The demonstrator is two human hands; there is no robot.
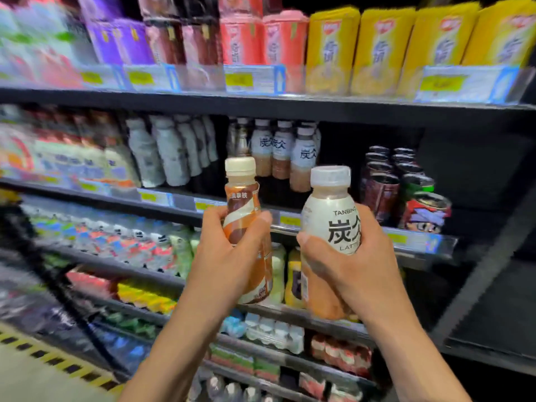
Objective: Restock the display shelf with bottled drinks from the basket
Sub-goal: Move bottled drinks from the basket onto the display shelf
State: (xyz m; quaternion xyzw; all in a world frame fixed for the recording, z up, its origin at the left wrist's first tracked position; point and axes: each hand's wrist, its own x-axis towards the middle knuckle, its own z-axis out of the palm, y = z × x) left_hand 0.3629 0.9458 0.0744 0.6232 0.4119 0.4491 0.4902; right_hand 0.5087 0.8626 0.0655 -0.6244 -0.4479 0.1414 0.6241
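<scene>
- Hands were both raised in front of the display shelf [319, 110], each clenched around one upright bottle.
- Left hand [226, 250] wrapped the middle of an orange-and-brown labelled bottle [245, 216] with a cream cap; the thumb lay across the label's right side.
- Right hand [359, 265] grasped the lower half of a white-labelled latte bottle [330, 216] with a pale grey cap; black characters faced the camera.
- Held bottles stood just beside each other but apart, level with the front edge of the display shelf's second board from the top.
- Matching white-labelled bottles [290, 152] stood in rows on that board, directly behind and above the two held bottles.
- Dark cans [406, 181] sat on the same board, to the right of those rows, with a bare stretch of board further right.
- Yellow packs [406, 47] filled the board above, right part.
- Left portion of the display shelf was too blurred to identify its goods.
</scene>
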